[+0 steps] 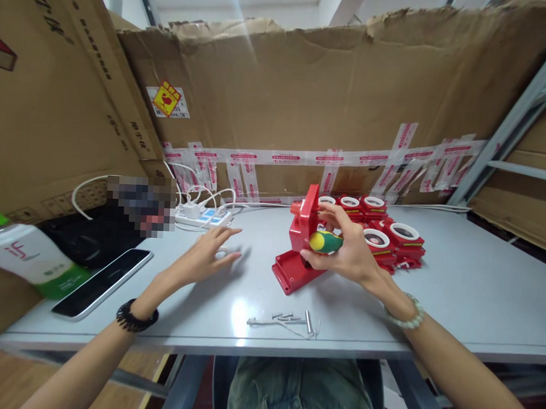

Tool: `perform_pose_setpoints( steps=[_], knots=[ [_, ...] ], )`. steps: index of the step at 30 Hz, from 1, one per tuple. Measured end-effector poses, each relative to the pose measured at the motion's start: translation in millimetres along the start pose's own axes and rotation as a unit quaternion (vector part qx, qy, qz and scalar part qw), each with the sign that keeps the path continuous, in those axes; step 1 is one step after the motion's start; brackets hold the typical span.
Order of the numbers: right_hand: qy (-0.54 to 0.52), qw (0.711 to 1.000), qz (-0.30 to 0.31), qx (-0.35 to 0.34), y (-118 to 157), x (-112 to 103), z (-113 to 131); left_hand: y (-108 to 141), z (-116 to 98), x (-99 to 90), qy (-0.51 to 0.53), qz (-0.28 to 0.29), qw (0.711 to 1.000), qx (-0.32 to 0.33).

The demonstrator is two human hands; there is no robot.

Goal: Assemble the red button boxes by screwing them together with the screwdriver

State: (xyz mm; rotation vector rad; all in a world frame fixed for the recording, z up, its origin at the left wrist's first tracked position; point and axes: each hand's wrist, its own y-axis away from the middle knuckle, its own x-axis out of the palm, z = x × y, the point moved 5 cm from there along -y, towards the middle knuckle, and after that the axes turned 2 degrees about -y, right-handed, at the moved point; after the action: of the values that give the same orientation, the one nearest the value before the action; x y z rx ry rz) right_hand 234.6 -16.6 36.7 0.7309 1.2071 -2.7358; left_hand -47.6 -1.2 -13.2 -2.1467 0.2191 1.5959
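One red plastic housing is tilted up above a flat red plastic tray at mid-table; can't tell if the 2 touch. R hand is clamped on the housing's R side, w/ the thumb low & fingers up top, and also grips a green & yellow rounded handle lying across the palm side. L hand is empty, fingers apart, palm down over the glossy pale grey table, L of the tray.

Several red box-shaped units w/ white rings sit grouped behind & to the R of the R hand. Near the front edge: small silver screws, a thicker silver metal pin & thin whitish string, all close tog.

Far L: white & green plastic bottle w/ a green cap, tipped over; next to it, a dark-screened phone w/ a pale edge. Black fabric item lies behind the phone. White power strip w/ blue sockets & white cables is at the back, by the brown cardboard wall. Item nr the strip is pixelated, can't ID.
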Motion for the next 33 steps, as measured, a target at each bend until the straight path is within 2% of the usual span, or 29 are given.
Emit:
perform_pose_setpoints(
  steps=[2, 4, 7, 9, 13, 16, 19, 21, 25, 29, 33],
  knots=[
    [-0.043, 0.999, 0.002, 0.030, -1, 1, -3, -8, -31, -6.0, 0.090, -0.030, 0.995, 0.042],
    [-0.102, 0.993, 0.008, 0.063, -3, 2, -6, -16, -68, -13.0, 0.136, -0.053, 0.983, 0.114],
    [-0.200, 0.971, 0.032, 0.124, -5, 4, -10, -27, -112, -29.6, 0.125, -0.164, 0.949, 0.239],
    [-0.268, 0.942, 0.071, 0.191, -5, 9, -12, -34, -126, -33.8, 0.078, -0.211, 0.930, 0.289],
    [-0.355, 0.869, 0.149, 0.311, 1, 20, -13, -45, -128, -23.4, -0.001, -0.200, 0.920, 0.336],
    [-0.357, 0.850, 0.160, 0.353, 4, 23, -19, -44, -118, -19.3, -0.034, -0.224, 0.919, 0.323],
    [-0.320, 0.876, 0.108, 0.344, -1, 13, -28, -44, -110, -20.6, -0.030, -0.228, 0.941, 0.250],
    [-0.296, 0.895, 0.043, 0.330, -7, -1, -34, -45, -108, -17.2, -0.006, -0.185, 0.965, 0.186],
    [-0.302, 0.895, -0.047, 0.325, -14, -21, -38, -50, -114, 7.0, 0.017, -0.057, 0.993, 0.100],
    [-0.305, 0.896, -0.072, 0.314, -15, -25, -35, -54, -123, 30.2, -0.016, -0.004, 0.998, 0.061],
    [-0.296, 0.900, -0.080, 0.308, -13, -23, -31, -55, -125, 39.1, -0.030, 0.025, 0.998, 0.046]
  ],
)
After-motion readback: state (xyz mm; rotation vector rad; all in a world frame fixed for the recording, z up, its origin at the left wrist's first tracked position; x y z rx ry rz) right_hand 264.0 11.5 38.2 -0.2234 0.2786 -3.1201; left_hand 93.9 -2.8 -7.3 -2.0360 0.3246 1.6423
